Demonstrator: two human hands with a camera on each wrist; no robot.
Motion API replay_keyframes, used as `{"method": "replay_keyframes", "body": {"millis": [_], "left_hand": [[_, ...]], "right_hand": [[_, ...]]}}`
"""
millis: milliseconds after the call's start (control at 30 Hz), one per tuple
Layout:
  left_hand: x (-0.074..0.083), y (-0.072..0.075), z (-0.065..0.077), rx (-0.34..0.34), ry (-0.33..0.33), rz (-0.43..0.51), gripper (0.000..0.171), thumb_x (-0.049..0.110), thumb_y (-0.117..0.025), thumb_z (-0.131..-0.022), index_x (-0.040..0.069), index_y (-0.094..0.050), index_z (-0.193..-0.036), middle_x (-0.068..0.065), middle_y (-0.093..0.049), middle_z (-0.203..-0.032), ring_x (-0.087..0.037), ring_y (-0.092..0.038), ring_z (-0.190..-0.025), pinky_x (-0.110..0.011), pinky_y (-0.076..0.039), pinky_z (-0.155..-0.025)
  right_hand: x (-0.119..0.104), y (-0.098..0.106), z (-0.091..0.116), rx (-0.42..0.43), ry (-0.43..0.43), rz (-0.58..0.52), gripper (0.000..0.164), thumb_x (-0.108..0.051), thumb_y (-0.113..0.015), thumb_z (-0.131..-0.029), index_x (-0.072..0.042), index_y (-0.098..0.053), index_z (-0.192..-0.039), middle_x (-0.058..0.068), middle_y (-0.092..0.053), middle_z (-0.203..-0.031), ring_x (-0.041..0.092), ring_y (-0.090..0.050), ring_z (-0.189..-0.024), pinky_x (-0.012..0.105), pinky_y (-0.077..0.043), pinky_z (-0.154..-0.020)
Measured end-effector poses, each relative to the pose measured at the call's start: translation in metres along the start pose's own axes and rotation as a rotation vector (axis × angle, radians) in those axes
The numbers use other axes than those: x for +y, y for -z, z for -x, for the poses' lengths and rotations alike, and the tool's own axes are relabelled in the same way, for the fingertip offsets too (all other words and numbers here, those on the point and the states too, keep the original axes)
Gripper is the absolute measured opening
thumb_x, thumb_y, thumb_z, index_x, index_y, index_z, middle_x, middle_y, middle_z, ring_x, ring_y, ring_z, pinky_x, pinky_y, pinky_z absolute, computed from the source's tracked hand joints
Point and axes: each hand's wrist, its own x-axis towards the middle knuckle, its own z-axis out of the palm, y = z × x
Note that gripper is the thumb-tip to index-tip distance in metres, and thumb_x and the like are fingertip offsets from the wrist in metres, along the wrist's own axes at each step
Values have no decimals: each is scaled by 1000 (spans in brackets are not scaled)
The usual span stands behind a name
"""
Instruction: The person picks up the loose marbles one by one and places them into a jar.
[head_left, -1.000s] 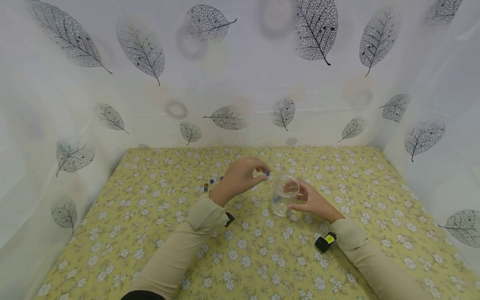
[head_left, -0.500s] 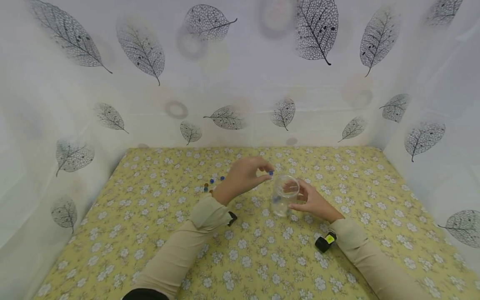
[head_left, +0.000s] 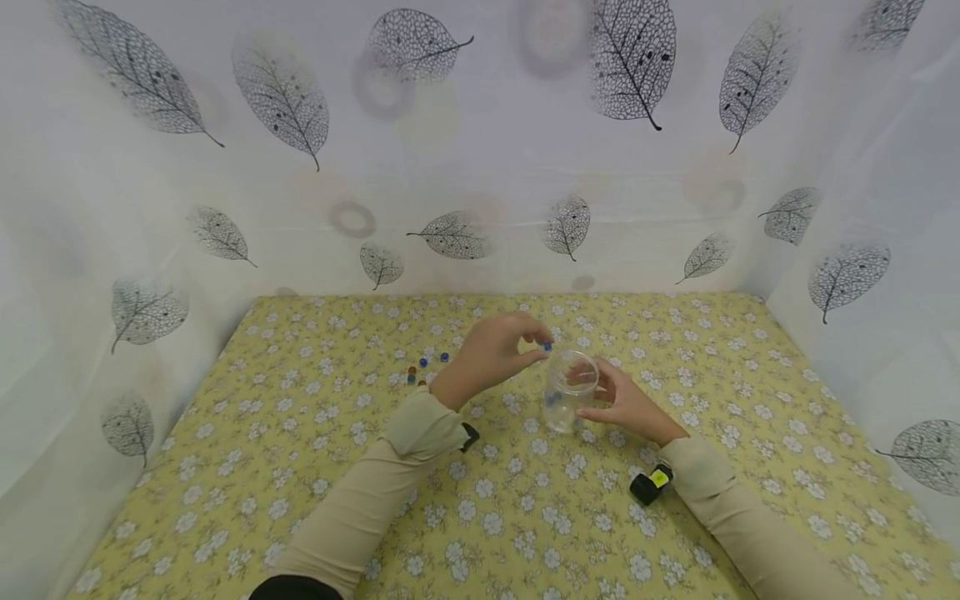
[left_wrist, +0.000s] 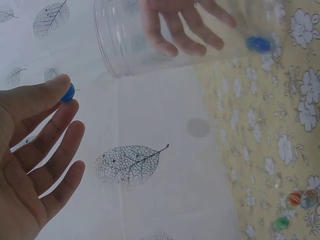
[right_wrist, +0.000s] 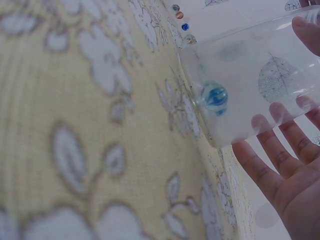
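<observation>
Between thumb and index fingertip, my left hand (head_left: 495, 350) pinches a small blue marble (left_wrist: 67, 93), held just left of the mouth of a clear jar (head_left: 561, 414). The other fingers of that hand are spread and loosely bent in the left wrist view. My right hand (head_left: 626, 408) holds the jar from its right side, thumb on the near wall and fingers round the far side. The jar stands upright on the flowered cloth. Near its bottom lies a blue swirled marble (right_wrist: 215, 96), seen through the wall.
Left of the jar, several loose marbles lie on the yellow flowered tablecloth (head_left: 300, 467), among them a blue marble (head_left: 423, 362) and an orange one (head_left: 412, 370). A green marble (left_wrist: 281, 223) shows in the left wrist view. White leaf-print curtains (head_left: 480, 167) enclose the table.
My left hand has moved a little to the right with the blue marble, closer to the jar's rim, uncovering more marbles behind it. The right hand and jar have stayed put.
</observation>
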Motion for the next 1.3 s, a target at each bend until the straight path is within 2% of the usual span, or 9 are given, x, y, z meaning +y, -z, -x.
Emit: {"method": "replay_keyframes", "body": {"millis": [200, 400, 500, 667, 767, 900, 1133, 1300], "left_hand": [[2, -1, -1, 4, -19, -8, 16, 22, -71, -84, 16, -71, -99, 3, -71, -96, -14, -65, -86, -25, -52, -76], [4, -3, -3, 10, -41, -2, 16, 21, -71, -84, 14, -71, -98, 2, -71, -96, -13, -65, -86, -24, -52, -76], [6, -4, -4, 9, -43, -7, 16, 22, -71, -84, 14, -71, -98, 3, -71, -96, -10, -64, -85, -23, -52, -77], [7, -5, -5, -8, -31, -18, 16, 25, -70, -85, 16, -71, -99, 5, -71, -97, -9, -64, -86, -22, -52, -77], [8, -5, -6, -16, -27, -19, 16, 25, -69, -86, 17, -71, -99, 5, -70, -97, -9, -64, -87, -23, -52, -77], [10, -6, -6, -23, -23, -14, 16, 25, -69, -85, 17, -70, -99, 4, -70, -97, -10, -64, -87, -22, -51, -77], [12, -8, -7, -24, -40, -13, 16, 24, -70, -85, 17, -71, -100, 5, -70, -97, -9, -63, -86, -21, -51, -77], [13, -8, -8, -12, -48, -21, 18, 24, -71, -84, 17, -70, -100, 5, -70, -96, -9, -63, -85, -21, -51, -76]], "right_hand": [[-1, 0, 0, -1, 2, -12, 61, -8, -68, -85, 2, -37, -136, 23, -46, -134, 3, -52, -117, 18, -46, -93], [-2, 0, 1, -1, -1, -17, 61, -8, -68, -85, 1, -37, -136, 23, -46, -134, 17, -52, -120, 19, -46, -94], [-3, 0, 1, -1, -4, -21, 60, -9, -68, -85, 0, -37, -136, 22, -46, -134, 13, -53, -119, 21, -46, -95], [-3, 0, 1, -5, -7, -26, 61, -9, -68, -85, 0, -37, -137, 23, -46, -134, 3, -52, -117, 35, -48, -97], [-3, 0, 1, -5, -7, -23, 61, -9, -68, -85, 0, -37, -137, 22, -46, -134, 6, -53, -118, 45, -45, -98], [-3, 0, 1, -5, -9, -21, 61, -9, -68, -85, -1, -36, -137, 21, -46, -134, 11, -53, -119, 50, -44, -98], [-3, 0, 2, -5, -7, -21, 61, -9, -67, -86, -1, -36, -138, 20, -46, -134, 17, -52, -121, 50, -44, -98], [-3, 0, 2, -7, -10, -20, 61, -9, -68, -86, -2, -36, -137, 20, -46, -134, 22, -51, -122, 45, -45, -98]]}}
